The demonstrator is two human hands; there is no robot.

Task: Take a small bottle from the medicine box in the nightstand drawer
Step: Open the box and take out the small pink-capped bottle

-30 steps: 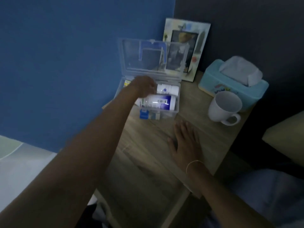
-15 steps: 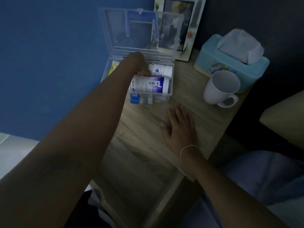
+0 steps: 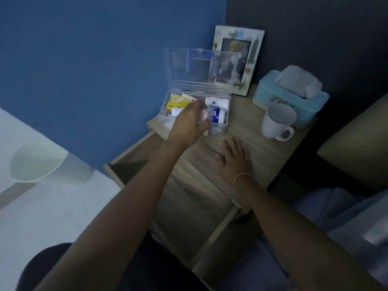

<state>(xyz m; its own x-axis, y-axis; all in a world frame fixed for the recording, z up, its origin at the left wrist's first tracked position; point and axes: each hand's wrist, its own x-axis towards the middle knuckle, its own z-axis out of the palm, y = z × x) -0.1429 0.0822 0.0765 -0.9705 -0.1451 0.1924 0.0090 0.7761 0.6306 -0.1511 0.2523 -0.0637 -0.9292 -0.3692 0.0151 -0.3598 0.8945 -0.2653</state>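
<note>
Dim light, and the left hand [image 3: 190,120] is motion-blurred over the front half of the medicine box [image 3: 227,110], hiding much of what lies inside. Its fingers are curled around something pale at about the thumb side, but the blur keeps me from telling whether it is a bottle or just skin, so its grip cannot be judged. The box sits on the nightstand top [image 3: 247,131] with its clear lid [image 3: 197,68] standing upright. Three bottles show partly: a small white bottle [image 3: 177,111] lying on its side just left of the hand, a white bottle [image 3: 216,101] toward the back right, and a blue-labelled bottle [image 3: 217,115] in front of it, its left end covered by the fingers. Yellow packets [image 3: 178,101] lie at the back left. The right hand [image 3: 234,158] rests flat on the wood, fingers spread, holding nothing, a thin band at the wrist. Behind the lid leans one picture frame [image 3: 239,40], partly seen through the plastic. To the right stand one white mug [image 3: 277,122] and one light blue tissue box [image 3: 291,95], touching or nearly so. The open drawer [image 3: 189,198] below is dark; both forearms cross over it.
</note>
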